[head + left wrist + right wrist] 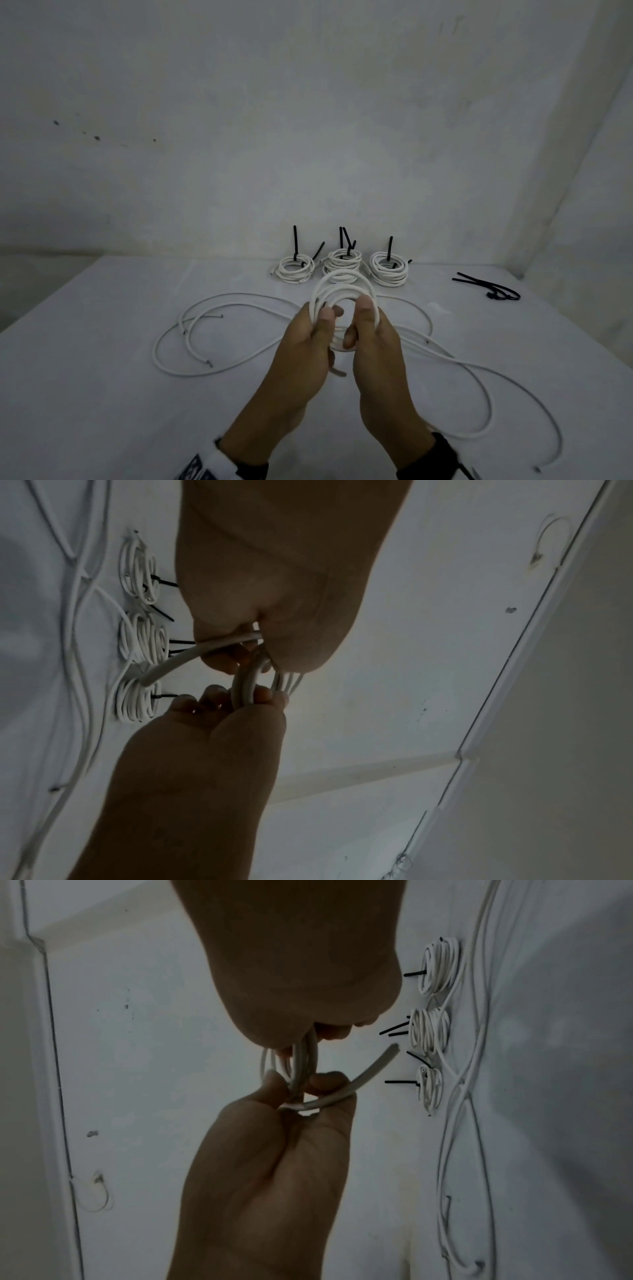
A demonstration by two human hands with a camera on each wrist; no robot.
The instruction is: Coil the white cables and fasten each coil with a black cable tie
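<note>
Both hands, the left hand (310, 337) and right hand (371, 337), rise side by side above the table (102, 394), thumbs up, fingers curled round the white cable coil (342, 291); three tied coils (344, 263) sit behind, loose cables (191, 329) around, spare black cable ties (489, 287) far right.

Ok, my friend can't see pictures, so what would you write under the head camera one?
Two bare hands, left hand and right hand, hold up a round coil of white cable over a white table. Behind it sit three finished white cable coils tied with black ties; loose white cables sprawl around, spare black cable ties at the right.
</note>
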